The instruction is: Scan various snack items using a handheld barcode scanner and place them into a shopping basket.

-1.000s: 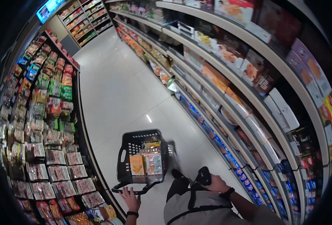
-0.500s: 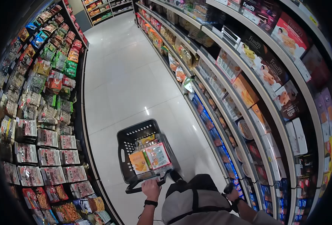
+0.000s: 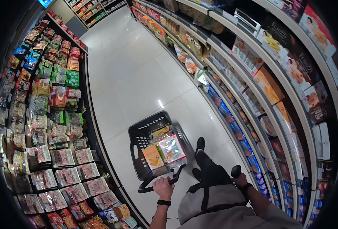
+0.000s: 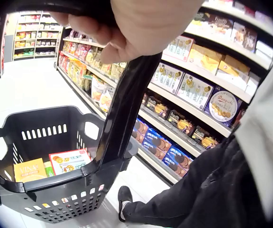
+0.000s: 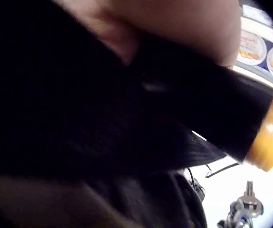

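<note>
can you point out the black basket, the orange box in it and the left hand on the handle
Black basket (image 4: 60, 192): left wrist view, near wall, just below the rim
Orange box (image 3: 152, 156): head view, middle of its visible face
Left hand (image 3: 163, 187): head view, back of the hand

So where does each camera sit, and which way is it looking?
Head: worn on the head, looking forward and down at the basket; left fingers, right fingers, legs and shoes show.
Left wrist: worn there, looking past the left fingers on the handle to the basket and shelves; one leg and shoe show.
Right wrist: worn there, looking closely at a black thing and keys; the right fingers show, blurry.
Shared: head and left wrist both show the basket.
</note>
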A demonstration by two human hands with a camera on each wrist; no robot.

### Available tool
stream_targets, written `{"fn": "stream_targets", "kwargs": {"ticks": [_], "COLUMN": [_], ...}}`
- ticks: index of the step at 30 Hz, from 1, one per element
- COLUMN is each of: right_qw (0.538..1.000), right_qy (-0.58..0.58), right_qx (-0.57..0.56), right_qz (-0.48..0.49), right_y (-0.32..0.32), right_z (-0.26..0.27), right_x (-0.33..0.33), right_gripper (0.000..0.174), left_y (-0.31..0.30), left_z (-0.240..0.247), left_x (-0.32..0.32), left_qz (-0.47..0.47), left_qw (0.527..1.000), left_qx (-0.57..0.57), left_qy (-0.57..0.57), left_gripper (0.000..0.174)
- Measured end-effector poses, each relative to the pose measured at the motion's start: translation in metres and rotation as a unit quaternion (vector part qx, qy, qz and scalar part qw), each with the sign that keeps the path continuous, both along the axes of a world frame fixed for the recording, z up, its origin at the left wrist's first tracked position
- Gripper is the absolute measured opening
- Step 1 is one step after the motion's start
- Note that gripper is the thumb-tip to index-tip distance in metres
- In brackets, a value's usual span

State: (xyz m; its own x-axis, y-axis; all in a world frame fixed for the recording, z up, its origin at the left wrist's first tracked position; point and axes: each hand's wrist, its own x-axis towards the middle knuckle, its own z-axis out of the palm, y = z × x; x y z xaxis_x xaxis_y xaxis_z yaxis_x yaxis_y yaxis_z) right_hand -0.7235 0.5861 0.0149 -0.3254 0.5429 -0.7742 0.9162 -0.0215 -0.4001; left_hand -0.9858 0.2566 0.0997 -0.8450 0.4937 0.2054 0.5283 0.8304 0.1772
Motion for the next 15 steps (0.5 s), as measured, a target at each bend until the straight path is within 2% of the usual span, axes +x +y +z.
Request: {"fn": "stream_targets", "kwargs": {"ticks": [1,2,3,5,6,7,8,9,10,11,12,13,14,15], "right_qw": [1.0,1.0,0.998,0.996,0.994,0.991,0.992,0.991,0.986,0.99,0.993,0.995,0.995,0.993], "right_qy": [0.0,-0.016,-0.018,-0.005,0.003,-0.011,-0.02,0.04,0.1,0.081,0.063,0.064,0.076,0.08], "right_qx": [-0.007,-0.012,0.016,0.02,0.034,0.031,0.027,0.059,0.091,0.069,0.047,0.067,0.062,0.088], "right_qz": [-0.001,-0.003,0.058,0.082,0.107,0.127,0.122,0.112,0.102,0.093,0.083,0.034,-0.013,-0.012], "right_y": [0.003,0.003,-0.002,0.007,0.016,0.016,0.015,0.013,0.012,0.023,0.025,0.029,0.024,0.024], "right_z": [-0.008,-0.007,-0.041,-0.049,-0.052,-0.038,-0.033,-0.032,-0.027,-0.018,-0.007,0.006,0.037,0.037], "right_x": [-0.032,-0.035,-0.023,-0.047,-0.064,-0.089,-0.099,-0.107,-0.112,-0.13,-0.152,-0.167,-0.183,-0.179], "right_gripper": [0.034,0.035,0.042,0.044,0.046,0.044,0.044,0.04,0.035,0.034,0.032,0.031,0.031,0.033], "left_y": [0.002,0.002,-0.005,0.004,0.011,0.0,-0.014,-0.024,-0.028,-0.041,-0.03,-0.034,-0.034,-0.04], "left_z": [0.008,0.015,0.023,0.041,0.055,0.056,0.062,0.062,0.061,0.03,0.054,0.017,-0.002,-0.037], "left_x": [-0.022,-0.025,-0.025,-0.038,-0.052,-0.067,-0.077,-0.093,-0.117,-0.138,-0.173,-0.219,-0.257,-0.285], "left_qz": [0.011,0.023,0.013,0.0,-0.021,-0.057,-0.092,-0.097,-0.096,-0.031,0.009,0.013,0.047,0.059], "left_qw": [0.998,0.992,0.985,0.955,0.923,0.889,0.835,0.805,0.811,0.797,0.826,0.836,0.849,0.877], "left_qx": [-0.046,-0.089,-0.103,-0.142,-0.144,-0.081,-0.018,-0.003,0.056,0.133,0.138,0.17,0.124,0.07], "left_qy": [-0.035,-0.086,-0.139,-0.261,-0.357,-0.447,-0.542,-0.585,-0.574,-0.588,-0.547,-0.521,-0.511,-0.472], "left_gripper": [0.02,0.02,0.021,0.026,0.035,0.04,0.046,0.045,0.033,0.024,0.02,0.02,0.024,0.033]}}
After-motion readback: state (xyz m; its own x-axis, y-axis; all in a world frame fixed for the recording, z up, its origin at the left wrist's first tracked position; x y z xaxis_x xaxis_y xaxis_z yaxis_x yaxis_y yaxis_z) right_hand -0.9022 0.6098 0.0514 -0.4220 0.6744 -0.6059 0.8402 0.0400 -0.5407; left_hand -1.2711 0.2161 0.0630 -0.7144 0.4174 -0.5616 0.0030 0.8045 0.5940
